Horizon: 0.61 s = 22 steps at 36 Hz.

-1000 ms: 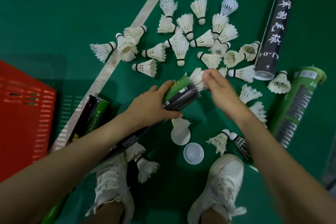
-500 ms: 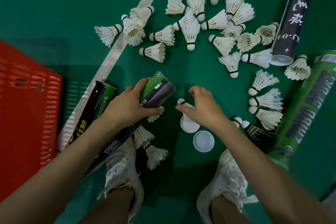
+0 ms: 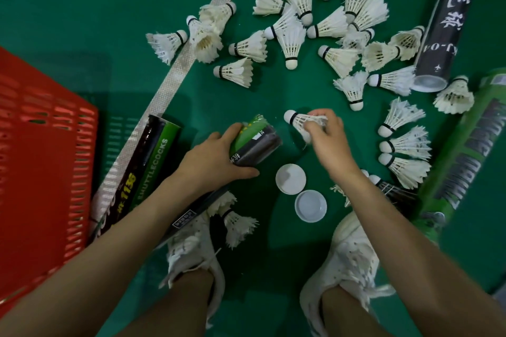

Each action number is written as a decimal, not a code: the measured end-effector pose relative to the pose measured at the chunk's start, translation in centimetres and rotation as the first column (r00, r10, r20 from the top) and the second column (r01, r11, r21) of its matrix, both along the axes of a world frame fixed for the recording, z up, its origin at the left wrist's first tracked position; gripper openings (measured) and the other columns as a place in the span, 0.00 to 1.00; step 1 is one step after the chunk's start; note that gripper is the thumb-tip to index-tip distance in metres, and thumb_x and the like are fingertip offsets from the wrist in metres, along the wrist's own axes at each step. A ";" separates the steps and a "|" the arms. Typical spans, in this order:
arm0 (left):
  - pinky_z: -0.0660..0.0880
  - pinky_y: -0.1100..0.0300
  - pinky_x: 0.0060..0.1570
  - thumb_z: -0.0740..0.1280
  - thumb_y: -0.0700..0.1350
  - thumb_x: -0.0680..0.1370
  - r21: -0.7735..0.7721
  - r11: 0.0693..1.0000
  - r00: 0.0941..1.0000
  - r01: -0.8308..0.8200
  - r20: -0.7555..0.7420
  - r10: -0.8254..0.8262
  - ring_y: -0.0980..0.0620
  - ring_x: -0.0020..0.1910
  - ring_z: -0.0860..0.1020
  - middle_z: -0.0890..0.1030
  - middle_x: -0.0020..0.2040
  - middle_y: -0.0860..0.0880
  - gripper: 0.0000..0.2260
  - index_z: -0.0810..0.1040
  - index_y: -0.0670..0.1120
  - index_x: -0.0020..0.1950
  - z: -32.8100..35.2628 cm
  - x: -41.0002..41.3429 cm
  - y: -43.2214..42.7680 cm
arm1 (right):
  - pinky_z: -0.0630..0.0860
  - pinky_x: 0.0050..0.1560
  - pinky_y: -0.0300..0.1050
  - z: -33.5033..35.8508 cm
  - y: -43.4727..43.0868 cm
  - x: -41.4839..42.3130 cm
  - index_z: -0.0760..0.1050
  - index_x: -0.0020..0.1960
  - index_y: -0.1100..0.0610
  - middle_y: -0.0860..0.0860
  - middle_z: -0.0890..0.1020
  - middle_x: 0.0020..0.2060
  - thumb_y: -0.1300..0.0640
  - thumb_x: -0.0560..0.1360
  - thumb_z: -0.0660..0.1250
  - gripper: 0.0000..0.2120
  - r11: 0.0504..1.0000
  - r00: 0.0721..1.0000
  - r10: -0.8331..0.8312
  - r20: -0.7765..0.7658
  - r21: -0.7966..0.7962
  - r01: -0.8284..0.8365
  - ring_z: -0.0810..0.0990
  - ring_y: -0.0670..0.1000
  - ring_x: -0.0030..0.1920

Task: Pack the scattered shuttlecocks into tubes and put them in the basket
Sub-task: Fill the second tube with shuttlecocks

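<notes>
My left hand (image 3: 213,161) grips a black-and-green tube (image 3: 254,145) near its open mouth, which points up and to the right. My right hand (image 3: 328,137) pinches a white shuttlecock (image 3: 297,120) by its feathers, cork end pointing left, just right of the tube mouth and apart from it. Several white shuttlecocks (image 3: 290,38) lie scattered over the green floor above my hands. The red basket (image 3: 41,159) stands at the left edge.
Two white tube caps (image 3: 290,178) (image 3: 310,205) lie between my shoes. A black-and-green tube (image 3: 142,172) lies beside the basket, a black tube (image 3: 443,24) at upper right, a green tube (image 3: 465,161) at right. Two shuttlecocks (image 3: 235,223) lie by my left shoe.
My right hand pushed one shuttlecock into the tube, reached down by the caps, picked up another and has lifted it toward the tube mouth. The view shifted downward.
</notes>
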<state>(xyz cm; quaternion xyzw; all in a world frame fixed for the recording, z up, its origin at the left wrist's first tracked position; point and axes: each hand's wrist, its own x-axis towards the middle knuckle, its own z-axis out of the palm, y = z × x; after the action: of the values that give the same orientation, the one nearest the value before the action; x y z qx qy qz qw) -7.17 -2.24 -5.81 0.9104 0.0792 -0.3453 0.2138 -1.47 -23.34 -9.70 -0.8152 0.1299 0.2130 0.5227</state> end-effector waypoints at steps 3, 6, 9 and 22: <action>0.73 0.47 0.59 0.71 0.66 0.68 -0.026 1.000 1.000 0.005 -0.008 -0.005 0.41 0.60 0.75 0.70 0.66 0.45 0.45 0.50 0.60 0.77 -0.2 0.3 -0.4 | 0.68 0.40 0.41 0.6 -0.5 0.3 0.70 0.52 0.50 0.50 0.75 0.44 0.57 0.74 0.58 0.07 0.987 0.997 -0.058 -0.043 0.148 0.064 0.71 0.48 0.40; 0.73 0.48 0.60 0.72 0.66 0.67 -0.085 0.996 1.000 0.029 -0.004 -0.030 0.42 0.60 0.74 0.71 0.66 0.45 0.46 0.50 0.60 0.77 -0.5 0.4 -0.8 | 0.68 0.44 0.46 0.9 -0.9 0.4 0.69 0.50 0.48 0.49 0.74 0.42 0.53 0.68 0.56 0.11 0.978 0.997 0.012 -0.078 0.208 0.005 0.72 0.49 0.42; 0.71 0.53 0.61 0.73 0.66 0.65 -0.152 0.985 0.996 0.086 -0.014 -0.089 0.44 0.63 0.72 0.70 0.67 0.46 0.47 0.50 0.60 0.77 -0.6 0.1 -1.4 | 0.69 0.49 0.48 0.9 -0.9 0.0 0.71 0.53 0.48 0.51 0.77 0.48 0.50 0.67 0.55 0.16 0.964 0.967 0.201 -0.158 0.208 -0.167 0.75 0.50 0.49; 0.71 0.52 0.61 0.73 0.65 0.66 -0.212 0.973 0.996 0.087 0.039 -0.081 0.47 0.64 0.72 0.69 0.70 0.49 0.46 0.51 0.58 0.77 -0.3 0.3 -1.9 | 0.54 0.75 0.50 1.3 2.3 -0.9 0.55 0.76 0.43 0.44 0.62 0.74 0.33 0.74 0.42 0.34 0.887 0.905 0.380 -0.192 0.354 -0.298 0.59 0.46 0.74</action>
<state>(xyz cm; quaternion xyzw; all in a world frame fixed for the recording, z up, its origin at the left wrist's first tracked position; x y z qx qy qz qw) -6.84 -4.13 -6.09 0.8897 -0.0001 -0.3469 0.2969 -2.34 -21.08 -8.42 -0.6963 0.0149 0.4232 0.5796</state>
